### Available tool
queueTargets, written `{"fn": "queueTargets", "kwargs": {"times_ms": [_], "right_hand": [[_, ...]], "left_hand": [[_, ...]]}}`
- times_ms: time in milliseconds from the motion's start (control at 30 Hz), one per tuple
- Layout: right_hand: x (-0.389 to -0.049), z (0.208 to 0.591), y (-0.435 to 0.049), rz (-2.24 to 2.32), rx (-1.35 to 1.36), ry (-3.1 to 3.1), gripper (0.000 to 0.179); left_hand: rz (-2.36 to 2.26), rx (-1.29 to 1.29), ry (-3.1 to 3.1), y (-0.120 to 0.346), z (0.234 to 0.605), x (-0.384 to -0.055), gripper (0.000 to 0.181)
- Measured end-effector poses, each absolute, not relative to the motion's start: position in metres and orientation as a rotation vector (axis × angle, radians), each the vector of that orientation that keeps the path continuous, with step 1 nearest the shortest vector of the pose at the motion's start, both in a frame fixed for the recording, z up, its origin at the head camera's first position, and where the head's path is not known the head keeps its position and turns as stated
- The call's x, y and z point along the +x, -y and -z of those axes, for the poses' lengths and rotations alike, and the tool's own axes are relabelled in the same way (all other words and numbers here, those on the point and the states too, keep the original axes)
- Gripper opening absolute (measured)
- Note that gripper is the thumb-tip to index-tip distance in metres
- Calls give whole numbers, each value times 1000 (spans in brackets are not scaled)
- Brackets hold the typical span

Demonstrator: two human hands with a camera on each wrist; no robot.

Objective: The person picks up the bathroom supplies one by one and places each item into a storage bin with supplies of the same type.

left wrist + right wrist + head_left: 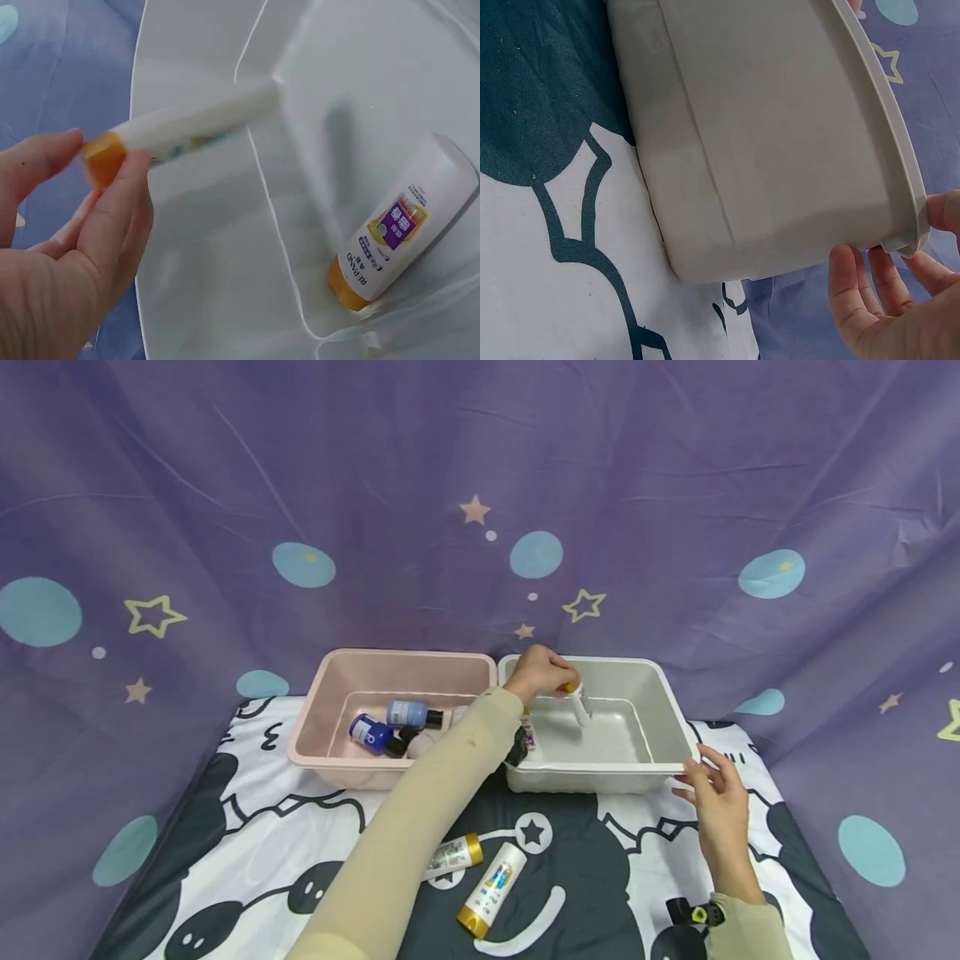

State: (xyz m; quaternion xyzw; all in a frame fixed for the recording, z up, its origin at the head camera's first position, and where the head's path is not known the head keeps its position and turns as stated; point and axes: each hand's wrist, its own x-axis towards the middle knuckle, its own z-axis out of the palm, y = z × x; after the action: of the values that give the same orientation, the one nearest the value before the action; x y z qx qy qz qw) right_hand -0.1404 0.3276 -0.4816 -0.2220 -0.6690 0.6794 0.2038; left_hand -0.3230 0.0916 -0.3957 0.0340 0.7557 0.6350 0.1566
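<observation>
Over the inside of the white bin (585, 768), my left hand (542, 672) pinches a small white bottle (199, 124) by its gold cap. The bottle is tilted, its body blurred in the left wrist view. Below it, a white bottle with a gold cap and purple label (405, 225) lies on the bin floor. My right hand (720, 802) grips the bin's front right corner, with the thumb at the rim and the fingers underneath, as the right wrist view shows.
A pink bin (330, 760) stands left of the white one, with a dark blue bottle (371, 733), a light blue bottle (405, 713) and other bottles inside. Two white gold-capped bottles, one labelled (495, 889), the other partly behind my left sleeve (453, 857), lie on the patterned cloth.
</observation>
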Motion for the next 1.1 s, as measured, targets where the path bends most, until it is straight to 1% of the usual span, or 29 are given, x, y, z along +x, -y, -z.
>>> {"fn": "queueTargets", "kwargs": {"times_ms": [67, 267, 400, 533, 733, 1000, 1100], "right_hand": [[-141, 481, -327, -1900, -613, 1855, 38], [-141, 480, -326, -1904, -621, 1858, 40], [-140, 479, -326, -1912, -624, 1844, 39], [-139, 478, -325, -1925, -620, 1827, 39], [-138, 478, -325, -1933, -625, 1816, 39], [-138, 478, -324, -1933, -622, 1825, 39], [-138, 478, -324, -1929, -619, 1830, 40]], "left_hand": [[-1842, 93, -2140, -91, 395, -322, 21], [-1926, 158, -2025, -82, 385, -316, 35], [-1977, 273, -1971, -71, 370, -304, 32], [-2005, 397, -1947, -54, 357, -287, 28], [-2053, 503, -1895, -20, 345, -256, 33], [-2100, 529, -1914, 29, 346, -217, 34], [-2101, 578, -1974, 45, 349, -203, 37]]}}
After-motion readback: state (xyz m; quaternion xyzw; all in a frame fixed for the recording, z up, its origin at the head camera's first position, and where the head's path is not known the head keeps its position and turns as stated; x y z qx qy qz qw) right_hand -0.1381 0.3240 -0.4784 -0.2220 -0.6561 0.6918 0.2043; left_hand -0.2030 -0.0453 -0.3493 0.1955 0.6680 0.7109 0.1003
